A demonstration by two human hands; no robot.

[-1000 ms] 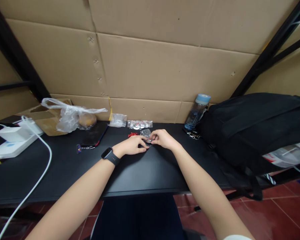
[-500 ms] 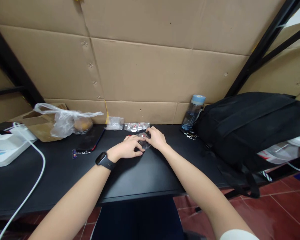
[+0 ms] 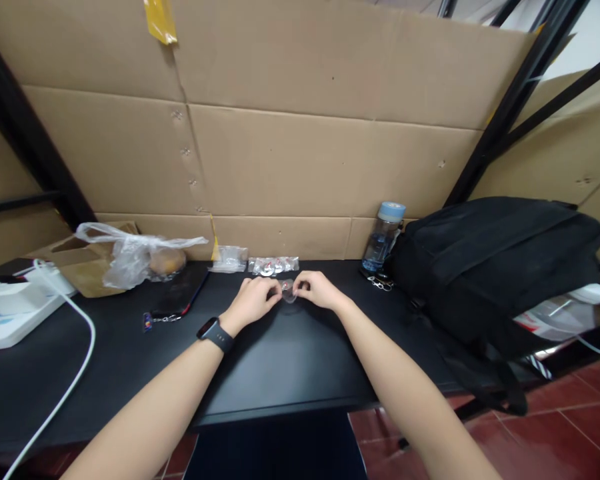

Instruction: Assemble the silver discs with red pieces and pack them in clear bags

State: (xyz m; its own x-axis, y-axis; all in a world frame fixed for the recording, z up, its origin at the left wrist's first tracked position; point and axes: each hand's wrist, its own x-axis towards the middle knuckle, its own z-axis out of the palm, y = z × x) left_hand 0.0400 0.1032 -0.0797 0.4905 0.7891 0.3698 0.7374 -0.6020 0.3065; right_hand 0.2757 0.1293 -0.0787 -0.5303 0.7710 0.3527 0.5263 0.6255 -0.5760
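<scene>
The left hand (image 3: 255, 300) and right hand (image 3: 320, 289) pinched opposite sides of a clear bag (image 3: 288, 292) over the worktop (image 3: 290, 367), its handling seemingly unfinished, while filled packets (image 3: 273, 266) already lay in a row behind it.

A black backpack (image 3: 490, 267) lies on the right of the black desk (image 3: 280, 373), with 1 blue-capped water bottle (image 3: 377, 247) standing beside it. On the left, 1 clear plastic bag (image 3: 129, 259), perhaps holding fruit (image 3: 166, 263), sits by a cardboard box (image 3: 83, 270), near a dark pouch (image 3: 177, 293) with a chain (image 3: 167, 319). A white cable (image 3: 87, 343) runs from the white power strip (image 3: 10, 330).
</scene>
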